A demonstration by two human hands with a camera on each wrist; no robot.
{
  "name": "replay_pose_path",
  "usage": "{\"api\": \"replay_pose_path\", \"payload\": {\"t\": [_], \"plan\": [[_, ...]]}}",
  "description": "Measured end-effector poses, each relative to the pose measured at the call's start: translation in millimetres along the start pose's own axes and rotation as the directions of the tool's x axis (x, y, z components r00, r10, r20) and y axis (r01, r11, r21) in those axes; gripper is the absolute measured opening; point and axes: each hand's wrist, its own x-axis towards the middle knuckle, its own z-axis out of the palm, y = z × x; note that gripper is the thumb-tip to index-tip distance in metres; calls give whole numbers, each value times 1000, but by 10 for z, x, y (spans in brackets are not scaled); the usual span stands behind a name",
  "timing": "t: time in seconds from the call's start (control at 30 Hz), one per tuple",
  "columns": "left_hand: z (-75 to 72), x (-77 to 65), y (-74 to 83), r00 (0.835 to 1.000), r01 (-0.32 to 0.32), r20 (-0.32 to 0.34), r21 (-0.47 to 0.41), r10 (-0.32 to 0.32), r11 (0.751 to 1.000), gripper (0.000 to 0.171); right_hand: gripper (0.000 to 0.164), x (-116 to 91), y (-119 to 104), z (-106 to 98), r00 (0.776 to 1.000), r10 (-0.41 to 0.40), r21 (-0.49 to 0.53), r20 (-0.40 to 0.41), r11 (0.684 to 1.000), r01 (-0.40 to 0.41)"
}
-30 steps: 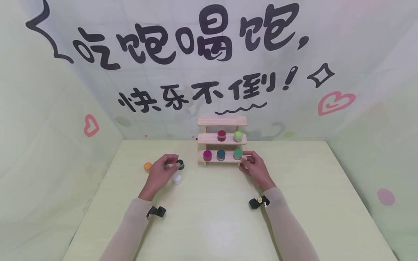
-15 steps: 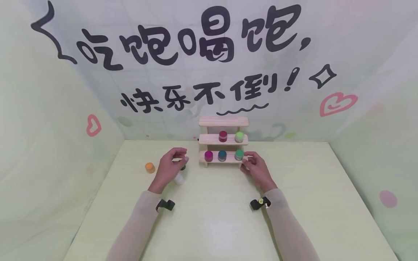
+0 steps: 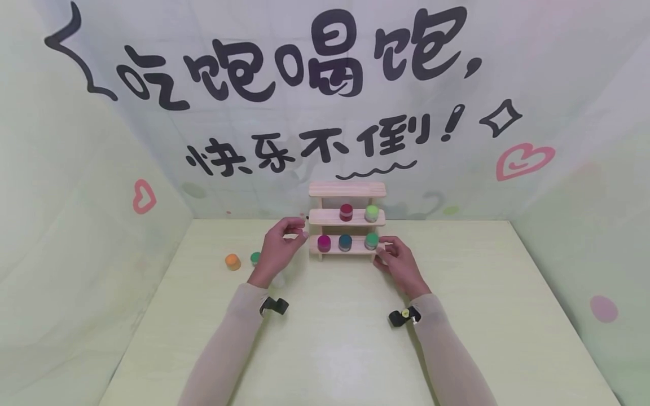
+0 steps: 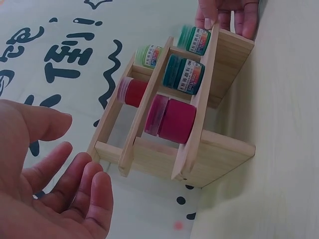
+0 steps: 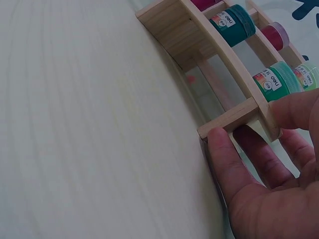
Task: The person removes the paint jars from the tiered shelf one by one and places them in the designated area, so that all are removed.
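Note:
A small three-tier wooden rack (image 3: 347, 217) stands at the back of the table. Its bottom step carries a magenta paint jar (image 4: 170, 119), a teal jar (image 4: 184, 74) and a green jar (image 5: 277, 81). On the middle step sit a dark red jar (image 3: 346, 212) and a light green jar (image 3: 372, 213). My left hand (image 3: 282, 246) hovers beside the rack's left end, fingers loosely bent and nothing in them. At the right end, my right hand (image 3: 401, 265) grips the rack, thumb at the bottom step and fingers against the side leg.
On the table to the left stand an orange jar (image 3: 232, 261), a green-lidded jar (image 3: 255, 259) and a white jar (image 3: 278, 280), the last partly behind my left wrist. A printed cloth (image 3: 244, 118) hangs right behind the rack.
My left hand has moved right and away from over the black-lidded jar, towards the rack; that jar is now hidden behind it. The green-lidded jar has come into view. My right hand stays put.

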Motion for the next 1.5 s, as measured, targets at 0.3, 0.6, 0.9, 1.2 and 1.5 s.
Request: {"api": "replay_pose_path", "payload": {"t": [0.3, 0.6, 0.9, 1.2, 1.5], "plan": [[126, 165, 61, 1000, -16, 5, -26, 16, 1000, 30, 35, -14, -21, 8, 1000, 8, 11, -2, 1000, -8], [282, 280, 147, 1000, 18, 20, -41, -17, 999, 33, 35, 6, -18, 9, 1000, 10, 1, 3, 1000, -10], [443, 400, 210, 998, 31, 56, -58, -27, 998, 38, 36, 9, -21, 3, 1000, 14, -8, 4, 1000, -14], [614, 507, 300, 995, 66, 81, -47, -62, 997, 44, 35, 26, -9, -10, 1000, 12, -10, 3, 1000, -12], [722, 557, 381, 991, 91, 101, -29, -87, 995, 51, 35, -7, -30, 5, 1000, 16, -11, 5, 1000, -16]]}}
